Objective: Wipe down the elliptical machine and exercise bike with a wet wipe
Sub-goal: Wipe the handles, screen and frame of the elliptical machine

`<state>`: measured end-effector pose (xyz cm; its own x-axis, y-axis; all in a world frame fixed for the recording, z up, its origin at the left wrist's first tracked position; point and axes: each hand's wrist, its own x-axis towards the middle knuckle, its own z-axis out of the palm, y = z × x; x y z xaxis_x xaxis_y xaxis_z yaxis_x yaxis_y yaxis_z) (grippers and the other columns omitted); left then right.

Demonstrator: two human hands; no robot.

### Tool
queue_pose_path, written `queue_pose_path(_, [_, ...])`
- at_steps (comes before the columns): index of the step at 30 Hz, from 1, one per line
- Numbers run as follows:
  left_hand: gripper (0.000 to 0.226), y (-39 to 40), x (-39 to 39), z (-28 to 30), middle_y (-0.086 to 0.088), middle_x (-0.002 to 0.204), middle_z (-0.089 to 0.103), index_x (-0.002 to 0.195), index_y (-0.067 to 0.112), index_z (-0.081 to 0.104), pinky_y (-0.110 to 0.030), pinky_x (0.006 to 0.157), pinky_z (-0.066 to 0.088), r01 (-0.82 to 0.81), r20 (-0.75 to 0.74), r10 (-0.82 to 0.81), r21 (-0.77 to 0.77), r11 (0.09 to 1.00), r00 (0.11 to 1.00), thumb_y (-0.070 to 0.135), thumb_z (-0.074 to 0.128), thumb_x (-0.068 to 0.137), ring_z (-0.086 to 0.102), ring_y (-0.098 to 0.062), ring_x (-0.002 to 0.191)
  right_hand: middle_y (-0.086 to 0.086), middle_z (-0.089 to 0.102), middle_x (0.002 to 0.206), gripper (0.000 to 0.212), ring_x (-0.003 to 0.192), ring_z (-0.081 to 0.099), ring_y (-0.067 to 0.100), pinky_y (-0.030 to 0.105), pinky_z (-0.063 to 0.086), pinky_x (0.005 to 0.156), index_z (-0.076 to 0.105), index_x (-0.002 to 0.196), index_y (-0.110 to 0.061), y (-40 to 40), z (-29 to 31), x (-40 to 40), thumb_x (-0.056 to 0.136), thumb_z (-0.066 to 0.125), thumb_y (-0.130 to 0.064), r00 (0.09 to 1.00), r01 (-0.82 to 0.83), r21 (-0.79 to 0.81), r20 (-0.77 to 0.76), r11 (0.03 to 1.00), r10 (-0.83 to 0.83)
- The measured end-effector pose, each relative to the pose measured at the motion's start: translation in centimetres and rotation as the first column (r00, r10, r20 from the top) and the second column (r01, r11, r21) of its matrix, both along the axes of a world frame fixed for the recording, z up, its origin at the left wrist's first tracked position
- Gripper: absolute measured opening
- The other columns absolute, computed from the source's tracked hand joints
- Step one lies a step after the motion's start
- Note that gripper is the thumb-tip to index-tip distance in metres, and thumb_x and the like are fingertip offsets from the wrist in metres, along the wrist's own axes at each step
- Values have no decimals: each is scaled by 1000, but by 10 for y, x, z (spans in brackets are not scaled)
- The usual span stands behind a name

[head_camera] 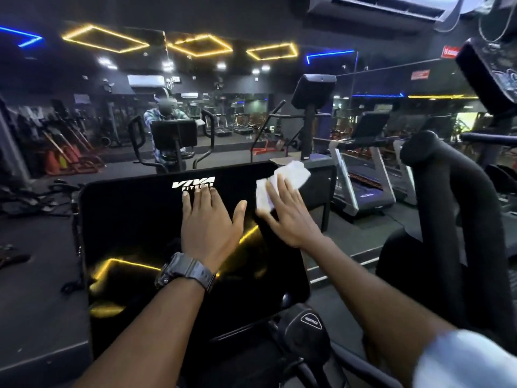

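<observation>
A glossy black console screen (134, 233) with a white "VIVA FITNESS" logo fills the middle of the view. My left hand (208, 222), with a dark watch on its wrist, lies flat on the screen just below the logo, fingers straight. My right hand (288, 211) presses a white wet wipe (291, 175) flat against the screen's upper right corner, fingers straight over it. Part of the wipe sticks out beyond my fingertips.
A thick black handlebar arm (442, 191) of the machine rises at the right. A resistance knob (307, 329) sits below the screen. A mirror wall (112, 107) ahead reflects a person and a machine. Treadmills (363, 175) stand at the right.
</observation>
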<state>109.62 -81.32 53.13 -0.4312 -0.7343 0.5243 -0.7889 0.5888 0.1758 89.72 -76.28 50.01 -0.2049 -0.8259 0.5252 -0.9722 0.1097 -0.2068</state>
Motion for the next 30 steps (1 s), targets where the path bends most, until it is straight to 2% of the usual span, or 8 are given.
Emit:
queue_pose_path(5, [82,2,-3,-3,-19,165,25,156,-3,26,-44,128,-2,23,12,-23,6,1000,1000,59,22,103,17,-27,156,-6,-17,163,74,151,5,16,32,18,118,-6,157,-24,-6,20,-5,101,33,-54,955,-101,-53,273,993,112])
queue_pose_path(11, [78,-3,-4,-4,-18,164,30,155,-2,31,-46,129,2,37,-41,-37,12,999,998,57,23,104,21,-27,155,-33,-19,155,78,147,7,2,27,26,115,-17,151,-44,95,-136,23,94,31,-67,907,-124,-88,395,988,149])
queue_pose_path(14, [77,-3,-4,-6,-18,165,28,155,-2,31,-45,129,1,41,-49,-41,12,999,998,56,23,105,19,-27,156,-27,-8,157,85,139,16,-4,25,27,110,-7,148,-51,120,-158,33,79,25,-89,853,-134,-48,503,990,140])
queue_pose_path(18, [76,-4,-4,-8,-18,165,27,155,-1,31,-45,129,0,36,-54,-36,9,999,998,56,24,105,19,-27,156,-12,25,153,67,138,29,4,27,25,114,7,153,-43,81,-104,25,95,33,-64,752,-99,-127,640,987,158])
queue_pose_path(20, [76,-4,-4,-10,-18,165,27,155,-1,30,-44,129,0,34,-55,-33,13,999,998,55,23,105,18,-26,156,-17,23,154,59,141,20,-1,25,17,117,11,154,-37,45,-45,13,102,34,-53,649,-138,-200,721,970,241])
queue_pose_path(22, [75,-4,-4,-11,-17,165,27,155,-1,30,-44,129,0,38,-57,-37,11,999,998,54,24,105,18,-26,156,-15,10,162,73,146,10,2,36,8,123,3,156,-34,17,9,3,97,33,-65,584,-190,-226,757,955,295])
queue_pose_path(26, [71,-4,-3,-8,-17,165,29,154,-1,33,-43,128,-2,54,-75,-53,15,998,996,50,27,106,20,-25,156,-2,5,165,92,149,17,18,46,17,122,-10,154,-37,16,-2,5,87,39,-76,691,-162,-141,691,977,215])
queue_pose_path(30, [68,0,-8,-5,-15,165,30,154,0,33,-42,127,-2,112,-93,-110,16,994,990,48,27,107,20,-24,155,-6,-15,164,86,152,0,14,44,22,121,-10,156,-31,78,-110,18,94,39,-66,919,-154,-136,344,979,193])
